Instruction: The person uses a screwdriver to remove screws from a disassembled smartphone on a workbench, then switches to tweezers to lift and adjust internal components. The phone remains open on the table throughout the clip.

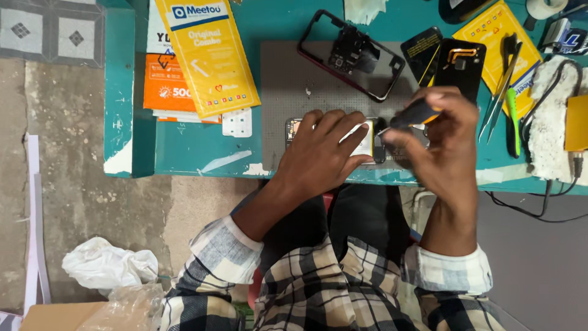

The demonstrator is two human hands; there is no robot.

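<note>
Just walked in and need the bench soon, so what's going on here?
A person sits at a teal table with an opened phone on a grey mat. The left hand presses the phone flat, while the right hand holds a screwdriver with its tip down at the phone's right end. A phone frame, a back cover, tweezers and yellow packets lie around.

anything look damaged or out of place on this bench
Yes. The teal table has paint chipped off along its front edge, baring pale patches. The opened phone under the left hand lies stripped, its empty frame set aside on the grey mat. The right hand holds a screwdriver.
</note>
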